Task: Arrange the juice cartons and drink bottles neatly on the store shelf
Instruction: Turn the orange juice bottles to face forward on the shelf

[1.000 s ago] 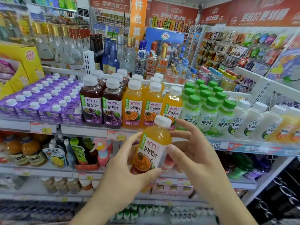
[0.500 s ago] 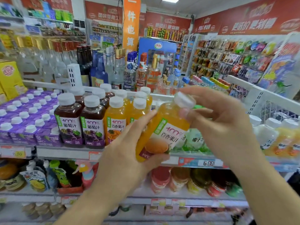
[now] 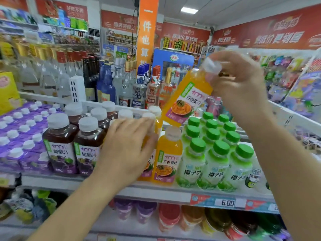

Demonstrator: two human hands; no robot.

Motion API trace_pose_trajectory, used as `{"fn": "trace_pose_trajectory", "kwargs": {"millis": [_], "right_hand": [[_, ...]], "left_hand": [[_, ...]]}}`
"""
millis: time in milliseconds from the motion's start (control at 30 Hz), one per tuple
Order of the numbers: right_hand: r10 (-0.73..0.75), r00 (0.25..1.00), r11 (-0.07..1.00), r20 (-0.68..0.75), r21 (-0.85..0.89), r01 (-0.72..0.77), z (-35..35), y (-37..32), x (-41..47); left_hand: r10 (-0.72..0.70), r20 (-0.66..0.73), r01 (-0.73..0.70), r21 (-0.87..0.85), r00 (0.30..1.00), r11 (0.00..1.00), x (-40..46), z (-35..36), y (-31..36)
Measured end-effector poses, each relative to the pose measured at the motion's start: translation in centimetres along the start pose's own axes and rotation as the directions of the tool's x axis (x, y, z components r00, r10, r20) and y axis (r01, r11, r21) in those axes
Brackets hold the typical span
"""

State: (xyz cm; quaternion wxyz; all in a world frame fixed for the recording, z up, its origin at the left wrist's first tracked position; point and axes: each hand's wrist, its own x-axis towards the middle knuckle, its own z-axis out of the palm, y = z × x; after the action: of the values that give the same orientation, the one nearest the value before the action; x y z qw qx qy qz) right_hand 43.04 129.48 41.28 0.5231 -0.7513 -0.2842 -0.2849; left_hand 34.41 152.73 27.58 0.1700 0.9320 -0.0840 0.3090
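Shelf, left to right: purple juice cartons; grape juice bottles; left hand, fingers spread flat on the orange bottles' tops (grip released, steadying the row); front orange bottle; coconut water bottles. Above: passion-fruit bottle, tilted, grasped by its cap in right hand. Step in hand: restocking the orange row. Next move likely calls for uprighting it and lowering it into a gap.
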Motion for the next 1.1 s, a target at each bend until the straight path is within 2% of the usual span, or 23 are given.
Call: {"fn": "trace_pose_trajectory", "kwargs": {"millis": [133, 233, 400, 500, 633, 833, 1000, 1100], "right_hand": [[0.142, 0.979, 0.981, 0.148, -0.151, -0.119, 2.1, 3.6, 0.6], [0.221, 0.936, 0.965, 0.273, -0.202, -0.168, 3.5, 5.1, 0.6], [0.294, 0.856, 0.926, 0.425, -0.348, -0.146, 4.9, 6.4, 0.6], [0.345, 0.814, 0.889, 0.467, -0.440, -0.124, 5.4, 7.0, 0.6], [0.384, 0.780, 0.883, 0.495, -0.444, -0.152, 5.1, 7.1, 0.5], [0.357, 0.706, 0.917, 0.612, -0.372, -0.142, 4.1, 5.9, -0.1], [0.350, 0.708, 0.923, 0.613, -0.354, -0.150, 3.1, 5.4, -0.8], [0.263, 0.783, 0.943, 0.564, -0.322, -0.085, 2.5, 4.6, -1.7]], "left_hand": [[-0.009, 0.011, 0.009, 0.010, 1.000, 1.000, 0.1, 0.1, -0.2], [-0.012, 0.023, 0.012, 0.000, 1.000, 1.000, 0.0, 0.3, -0.3], [-0.023, 0.017, 0.024, -0.026, 1.000, 0.999, -0.1, 0.6, -0.4], [-0.026, 0.024, 0.027, -0.030, 0.999, 0.999, -0.2, 0.6, -0.5], [-0.024, 0.031, 0.025, -0.017, 0.999, 1.000, -0.2, 0.7, -0.6], [-0.020, 0.032, 0.021, -0.021, 0.999, 1.000, -0.2, 0.7, -0.5], [-0.016, 0.028, 0.017, -0.029, 0.999, 0.999, -0.2, 0.7, -0.5], [-0.009, 0.028, 0.010, -0.031, 1.000, 0.999, -0.3, 0.6, -0.6]]}}
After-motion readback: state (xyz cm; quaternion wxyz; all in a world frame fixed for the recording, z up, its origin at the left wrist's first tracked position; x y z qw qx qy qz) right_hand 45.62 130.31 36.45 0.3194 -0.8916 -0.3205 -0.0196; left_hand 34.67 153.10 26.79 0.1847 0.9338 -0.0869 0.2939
